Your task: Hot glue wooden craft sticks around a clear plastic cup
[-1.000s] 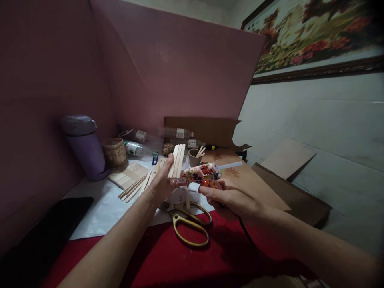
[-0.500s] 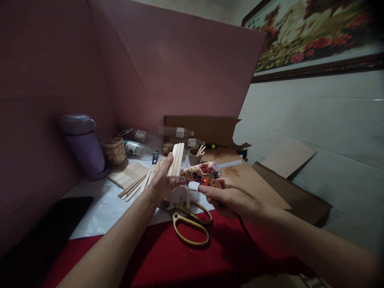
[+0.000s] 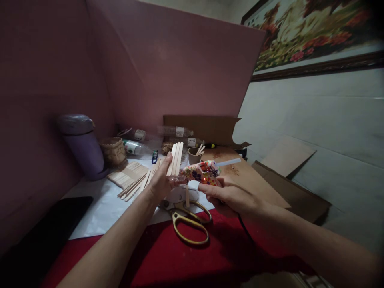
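My left hand (image 3: 160, 182) is closed around a piece with several pale craft sticks (image 3: 175, 159) standing side by side, the thumb pressed along them. Clear plastic (image 3: 179, 180), like part of a bottle, shows below the sticks; how it joins them is hard to make out. In my right hand (image 3: 226, 194) is a flower-patterned hot glue gun (image 3: 201, 171) with a small red light lit. A translucent glue stick (image 3: 228, 162) juts from its back end. The gun's front points left, close to the clear plastic; its nozzle tip is not clearly visible.
Scissors with gold handles (image 3: 190, 228) lie below my hands on the red cloth (image 3: 168, 260). Loose craft sticks (image 3: 129, 176) are spread at left by a woven basket (image 3: 113, 151) and purple tumbler (image 3: 85, 146). Behind are a cup (image 3: 194, 156), plastic bottles (image 3: 135, 147) and cardboard (image 3: 207, 128).
Almost nothing differs. Both hands keep their hold on the craft sticks and the glue gun, and the whole view has shifted very slightly.
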`<control>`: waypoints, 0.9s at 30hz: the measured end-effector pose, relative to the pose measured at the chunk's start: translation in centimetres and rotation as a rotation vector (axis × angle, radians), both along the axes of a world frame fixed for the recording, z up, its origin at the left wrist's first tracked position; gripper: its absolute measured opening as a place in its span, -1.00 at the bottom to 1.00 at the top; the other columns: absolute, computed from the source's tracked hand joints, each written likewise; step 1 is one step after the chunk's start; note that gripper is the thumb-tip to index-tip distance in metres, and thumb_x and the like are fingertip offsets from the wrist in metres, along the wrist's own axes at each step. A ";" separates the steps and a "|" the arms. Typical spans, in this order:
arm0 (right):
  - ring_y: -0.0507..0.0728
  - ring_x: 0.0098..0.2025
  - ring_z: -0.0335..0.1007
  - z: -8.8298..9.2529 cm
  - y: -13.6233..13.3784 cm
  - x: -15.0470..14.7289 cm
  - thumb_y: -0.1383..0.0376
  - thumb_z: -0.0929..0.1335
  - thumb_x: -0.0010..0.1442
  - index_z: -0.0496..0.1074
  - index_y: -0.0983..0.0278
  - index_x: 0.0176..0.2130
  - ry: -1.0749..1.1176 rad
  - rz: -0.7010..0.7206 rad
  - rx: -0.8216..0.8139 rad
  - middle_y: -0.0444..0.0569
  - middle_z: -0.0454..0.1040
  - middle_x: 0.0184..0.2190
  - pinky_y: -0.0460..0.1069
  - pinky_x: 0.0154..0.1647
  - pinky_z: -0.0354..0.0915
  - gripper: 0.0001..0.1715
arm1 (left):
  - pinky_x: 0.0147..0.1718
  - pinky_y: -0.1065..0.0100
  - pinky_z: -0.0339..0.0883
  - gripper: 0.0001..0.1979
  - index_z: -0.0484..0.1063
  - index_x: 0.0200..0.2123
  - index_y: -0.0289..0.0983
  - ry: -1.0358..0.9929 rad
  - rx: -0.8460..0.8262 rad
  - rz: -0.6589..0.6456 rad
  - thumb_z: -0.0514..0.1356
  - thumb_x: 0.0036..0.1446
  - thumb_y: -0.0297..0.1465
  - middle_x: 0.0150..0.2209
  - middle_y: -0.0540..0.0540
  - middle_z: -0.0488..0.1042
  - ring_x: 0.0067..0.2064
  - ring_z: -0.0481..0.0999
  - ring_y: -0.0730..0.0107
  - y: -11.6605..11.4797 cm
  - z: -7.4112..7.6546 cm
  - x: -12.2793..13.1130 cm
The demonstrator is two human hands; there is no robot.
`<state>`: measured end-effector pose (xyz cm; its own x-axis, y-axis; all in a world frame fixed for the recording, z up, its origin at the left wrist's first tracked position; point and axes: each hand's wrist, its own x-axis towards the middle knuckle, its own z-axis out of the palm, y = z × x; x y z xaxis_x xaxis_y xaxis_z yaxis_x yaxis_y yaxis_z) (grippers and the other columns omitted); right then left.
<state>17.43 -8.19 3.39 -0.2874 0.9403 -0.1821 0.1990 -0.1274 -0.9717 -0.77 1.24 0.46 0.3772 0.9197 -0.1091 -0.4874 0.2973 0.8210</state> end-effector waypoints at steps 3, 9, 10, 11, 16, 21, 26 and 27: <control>-0.11 -0.74 -0.08 0.2 -0.1 -0.2 -0.16 0.45 0.04 0.19 0.22 -0.57 -0.006 -0.005 -0.017 -0.31 0.10 -0.77 -0.12 -0.74 -0.17 -0.38 | -0.50 0.33 0.51 -0.57 0.39 0.07 -0.38 -0.013 0.000 -0.005 0.01 0.36 -0.18 -0.40 -0.21 0.58 -0.50 0.59 0.28 -0.1 0.1 0.0; -0.10 -0.76 -0.08 0.2 -0.1 -0.3 -0.15 0.45 0.04 0.19 0.21 -0.55 0.023 -0.027 -0.023 -0.31 0.09 -0.78 -0.11 -0.76 -0.18 -0.40 | -0.51 0.29 0.52 -0.55 0.41 0.08 -0.38 -0.032 -0.001 -0.006 0.09 0.32 -0.16 -0.37 -0.23 0.60 -0.49 0.60 0.24 0.1 -0.1 -0.1; -0.10 -0.76 -0.08 0.2 -0.1 -0.3 -0.15 0.45 0.04 0.20 0.22 -0.55 0.020 -0.028 -0.018 -0.31 0.10 -0.78 -0.11 -0.76 -0.18 -0.40 | -0.52 0.30 0.52 -0.55 0.41 0.08 -0.38 -0.037 -0.002 -0.003 0.10 0.31 -0.15 -0.37 -0.23 0.60 -0.50 0.60 0.24 0.1 -0.2 -0.1; -0.10 -0.76 -0.07 0.2 -0.1 -0.3 -0.15 0.45 0.04 0.20 0.22 -0.55 0.018 -0.027 -0.016 -0.31 0.10 -0.78 -0.11 -0.77 -0.17 -0.40 | -0.53 0.30 0.51 -0.55 0.42 0.08 -0.38 -0.037 -0.005 0.002 0.11 0.31 -0.15 -0.37 -0.23 0.60 -0.51 0.59 0.25 0.2 -0.2 -0.1; -0.11 -0.76 -0.06 0.6 -0.1 -0.2 -0.14 0.44 0.08 0.21 0.22 -0.55 0.013 -0.024 -0.022 -0.30 0.11 -0.77 -0.13 -0.77 -0.15 -0.41 | -0.54 0.28 0.51 -0.56 0.41 0.09 -0.39 -0.017 0.005 -0.001 0.05 0.34 -0.18 -0.40 -0.20 0.59 -0.54 0.58 0.26 0.1 -0.1 0.0; -0.12 -0.75 -0.08 0.8 -0.1 0.0 -0.14 0.43 0.09 0.20 0.23 -0.55 0.017 0.000 -0.022 -0.31 0.11 -0.76 -0.13 -0.76 -0.15 -0.40 | -0.55 0.28 0.52 -0.57 0.43 0.05 -0.40 0.005 0.023 -0.018 0.01 0.36 -0.20 -0.42 -0.20 0.59 -0.54 0.58 0.25 -0.1 0.1 0.0; -0.12 -0.75 -0.07 0.7 -0.1 0.0 -0.14 0.44 0.08 0.21 0.24 -0.53 0.019 -0.016 -0.026 -0.32 0.13 -0.75 -0.13 -0.75 -0.14 -0.40 | -0.57 0.28 0.52 -0.56 0.44 0.03 -0.39 0.002 0.038 -0.041 0.08 0.32 -0.15 -0.42 -0.21 0.59 -0.53 0.59 0.23 0.0 0.0 -0.1; -0.12 -0.75 -0.06 0.7 0.0 0.0 -0.14 0.45 0.08 0.21 0.24 -0.53 0.026 -0.019 -0.025 -0.31 0.13 -0.75 -0.13 -0.75 -0.14 -0.40 | -0.57 0.28 0.52 -0.56 0.45 0.02 -0.39 0.001 0.043 -0.046 0.09 0.31 -0.15 -0.41 -0.22 0.59 -0.53 0.59 0.23 0.0 -0.1 -0.1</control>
<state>17.39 -8.23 4.07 -0.2746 0.9408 -0.1988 0.1711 -0.1557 -0.9729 -0.87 1.23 0.38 0.4195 0.9050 -0.0702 -0.4731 0.2839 0.8340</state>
